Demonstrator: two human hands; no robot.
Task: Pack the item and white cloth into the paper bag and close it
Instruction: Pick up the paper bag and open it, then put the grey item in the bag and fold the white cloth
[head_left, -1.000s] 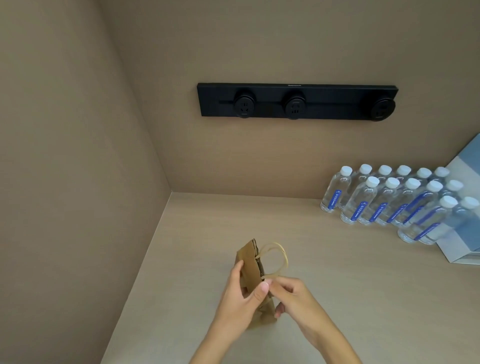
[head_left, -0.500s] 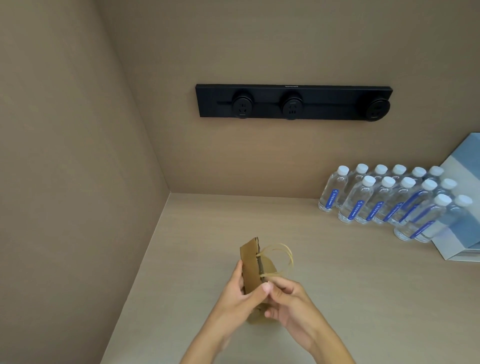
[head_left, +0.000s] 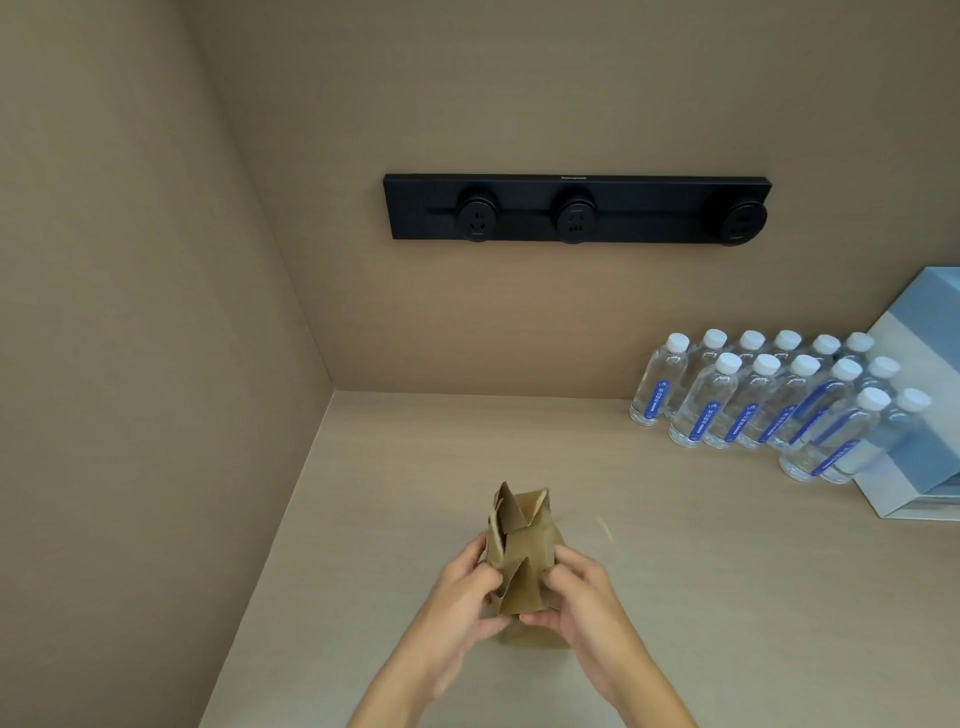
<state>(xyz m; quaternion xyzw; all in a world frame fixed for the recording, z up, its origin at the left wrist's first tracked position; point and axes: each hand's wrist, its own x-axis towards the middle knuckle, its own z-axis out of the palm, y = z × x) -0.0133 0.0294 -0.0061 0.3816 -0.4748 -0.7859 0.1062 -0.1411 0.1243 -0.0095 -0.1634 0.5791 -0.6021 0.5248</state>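
Observation:
A small brown paper bag (head_left: 524, 551) stands on the beige counter (head_left: 675, 597) near its front, with its mouth spread apart at the top. My left hand (head_left: 462, 592) grips the bag's left side and my right hand (head_left: 576, 597) grips its right side. A thin handle loop shows as a blur (head_left: 605, 530) to the right of the bag. No item and no white cloth is visible; the bag's inside is hidden from me.
Several water bottles (head_left: 769, 400) with white caps stand at the back right. A blue and white box (head_left: 930, 415) sits beside them at the right edge. A black socket strip (head_left: 576, 208) is on the back wall. A side wall (head_left: 156, 364) closes the left.
The bag was flat and held edge-on by its top near the handle. Now both hands grip its sides and its mouth is spread. The handle has swung to the right.

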